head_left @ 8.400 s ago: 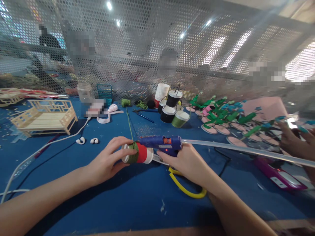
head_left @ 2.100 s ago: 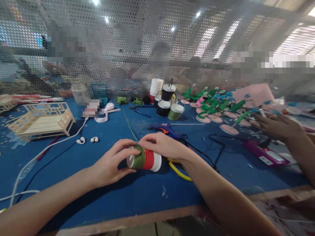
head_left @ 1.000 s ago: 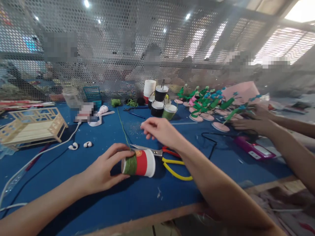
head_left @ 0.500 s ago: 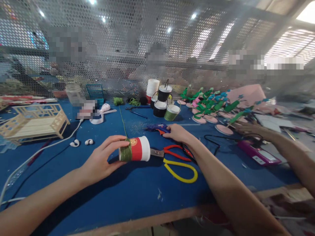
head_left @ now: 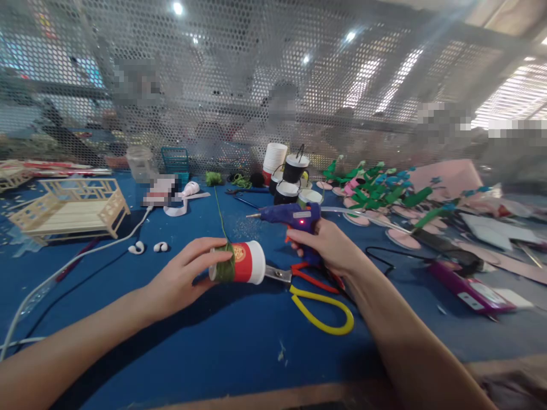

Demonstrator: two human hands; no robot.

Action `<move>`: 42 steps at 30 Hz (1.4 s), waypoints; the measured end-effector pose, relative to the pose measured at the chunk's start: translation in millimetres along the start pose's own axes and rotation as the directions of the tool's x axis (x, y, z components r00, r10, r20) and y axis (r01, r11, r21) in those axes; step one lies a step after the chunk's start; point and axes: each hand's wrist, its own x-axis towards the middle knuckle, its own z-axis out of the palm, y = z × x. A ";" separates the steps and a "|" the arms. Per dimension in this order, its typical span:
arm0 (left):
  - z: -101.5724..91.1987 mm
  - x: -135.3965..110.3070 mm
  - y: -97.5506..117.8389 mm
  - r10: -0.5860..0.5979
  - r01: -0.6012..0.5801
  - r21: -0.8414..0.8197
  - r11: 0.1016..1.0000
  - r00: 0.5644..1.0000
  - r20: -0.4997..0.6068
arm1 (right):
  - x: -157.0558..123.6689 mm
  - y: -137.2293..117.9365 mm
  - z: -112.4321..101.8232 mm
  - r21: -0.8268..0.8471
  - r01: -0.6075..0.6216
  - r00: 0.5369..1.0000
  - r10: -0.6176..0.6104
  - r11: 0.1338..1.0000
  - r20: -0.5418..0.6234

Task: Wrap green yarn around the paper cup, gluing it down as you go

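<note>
My left hand (head_left: 183, 273) is closed round the base end of a paper cup (head_left: 245, 262), which lies on its side with its white rim facing right. Green yarn (head_left: 223, 263) is wound round that end, and a strand runs back to a small green yarn ball (head_left: 213, 179). In my right hand (head_left: 327, 242) is a blue hot glue gun (head_left: 290, 214), its red light lit and its nozzle pointing left above the table. Scissors (head_left: 322, 310) with one red and one yellow handle lie below it, their blades partly behind the cup.
Yarn-wrapped cups (head_left: 294, 168) and a white cup stack (head_left: 274, 156) stand at the back. Green and blue craft flowers (head_left: 380, 188) fill the right, near a purple power strip (head_left: 470, 287). A small wooden bed model (head_left: 72, 210) and earbuds (head_left: 137, 247) lie left.
My right hand has lifted the glue gun off the table and now grips its handle. The other person's arm at the right has gone from view. My left hand still holds the cup.
</note>
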 end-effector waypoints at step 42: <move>0.8 -2.0 -5.9 -0.118 0.119 -0.077 0.990 0.993 0.023 | -38.5 -16.2 20.8 -0.386 0.152 0.988 -0.124 0.910 0.095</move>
